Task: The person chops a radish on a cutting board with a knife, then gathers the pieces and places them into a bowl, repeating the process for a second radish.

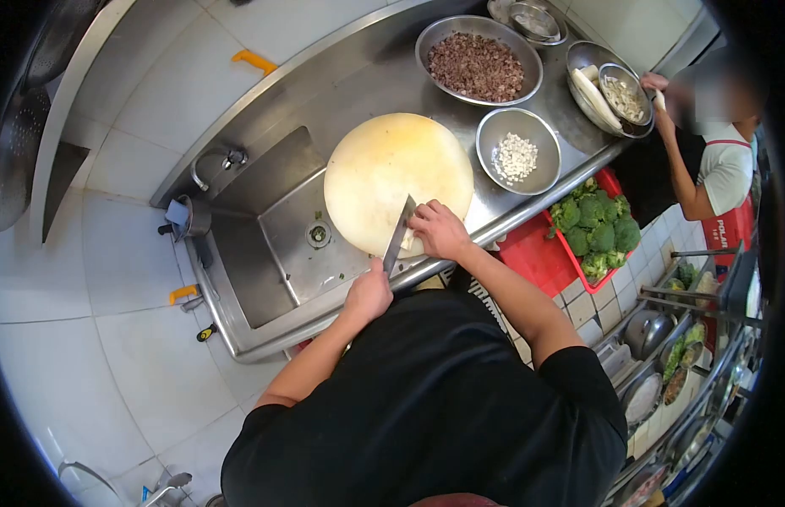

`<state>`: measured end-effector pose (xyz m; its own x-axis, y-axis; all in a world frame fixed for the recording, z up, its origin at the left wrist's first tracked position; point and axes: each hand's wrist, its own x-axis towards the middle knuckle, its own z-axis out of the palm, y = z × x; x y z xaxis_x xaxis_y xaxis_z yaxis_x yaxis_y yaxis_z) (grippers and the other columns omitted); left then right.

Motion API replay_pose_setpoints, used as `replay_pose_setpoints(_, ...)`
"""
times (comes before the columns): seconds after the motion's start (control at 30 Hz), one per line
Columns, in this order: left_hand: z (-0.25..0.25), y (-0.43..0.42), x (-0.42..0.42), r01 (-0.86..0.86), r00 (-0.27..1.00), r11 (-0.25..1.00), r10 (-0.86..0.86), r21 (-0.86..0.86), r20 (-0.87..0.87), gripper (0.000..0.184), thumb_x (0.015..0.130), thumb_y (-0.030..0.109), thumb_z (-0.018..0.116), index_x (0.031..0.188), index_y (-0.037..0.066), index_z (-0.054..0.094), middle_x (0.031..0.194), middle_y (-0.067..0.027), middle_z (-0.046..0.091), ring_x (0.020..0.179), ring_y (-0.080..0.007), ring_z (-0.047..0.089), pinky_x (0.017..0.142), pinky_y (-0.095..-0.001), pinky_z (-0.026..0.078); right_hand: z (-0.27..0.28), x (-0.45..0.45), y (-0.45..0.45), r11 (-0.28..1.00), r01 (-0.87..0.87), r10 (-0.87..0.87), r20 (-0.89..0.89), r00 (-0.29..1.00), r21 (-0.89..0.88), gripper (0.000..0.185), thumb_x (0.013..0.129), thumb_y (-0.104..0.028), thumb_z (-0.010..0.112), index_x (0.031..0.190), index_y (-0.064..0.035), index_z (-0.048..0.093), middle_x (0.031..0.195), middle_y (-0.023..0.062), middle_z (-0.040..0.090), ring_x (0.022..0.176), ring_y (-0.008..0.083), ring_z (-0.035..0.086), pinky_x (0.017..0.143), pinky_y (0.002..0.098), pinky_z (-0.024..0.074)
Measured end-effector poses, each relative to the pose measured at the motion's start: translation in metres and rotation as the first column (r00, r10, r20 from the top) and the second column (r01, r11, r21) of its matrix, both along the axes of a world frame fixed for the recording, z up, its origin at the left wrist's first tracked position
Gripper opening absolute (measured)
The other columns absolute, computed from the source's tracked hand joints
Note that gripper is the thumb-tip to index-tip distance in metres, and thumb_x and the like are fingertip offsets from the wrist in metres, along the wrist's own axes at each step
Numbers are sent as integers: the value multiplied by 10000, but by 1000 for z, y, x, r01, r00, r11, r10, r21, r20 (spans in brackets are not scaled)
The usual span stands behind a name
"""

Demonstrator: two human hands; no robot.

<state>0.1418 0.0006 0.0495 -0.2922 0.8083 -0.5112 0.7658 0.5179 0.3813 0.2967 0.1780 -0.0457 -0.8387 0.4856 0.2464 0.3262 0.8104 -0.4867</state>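
Both arms reached forward from the person's torso [426, 406], which leaned in below them in a black short-sleeved shirt. The left forearm [314, 362] angled forward and inward, bare from the sleeve down, and ended in the left hand [369, 293], whose fingers were curled tightly into a grip, knuckles forward. The right forearm [512, 286] slanted forward and inward too, from a bent elbow. The right hand [440, 230] lay farther forward than the left, back of the hand upward, its fingers [423, 217] bent and pointing toward the left. The two hands were near each other but not touching, and both were bare.
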Motion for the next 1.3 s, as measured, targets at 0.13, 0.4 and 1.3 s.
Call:
replay_pose_setpoints(0.13,16,12,-1,36,999,999,-35,37,-22,233,1020,157,497,1161,-25,468,916,-359,685,895,-547,675,831,-643,508,-5,2,1,1000,-15,15,-57,998,-9,220,818,-164,744,1031,-142,694,1077,54,630,1069,291,576,935,401,518)
replay_pose_setpoints(0.4,6,23,14,-25,999,1000,25,9,-31,233,1026,159,504,1168,-22,468,892,-351,689,881,-540,679,823,-632,514,-10,7,4,999,-35,34,-122,992,-10,214,823,-170,751,1027,-137,694,1077,58,637,1059,286,583,923,388,518)
replay_pose_setpoints(1.3,-17,29,32,-88,994,992,93,93,-59,235,1027,184,519,1145,-18,495,864,-347,685,862,-541,679,798,-636,520,-14,18,4,999,0,-9,-184,983,-48,227,802,-94,736,1024,-105,691,1051,77,618,1044,305,576,929,397,516)
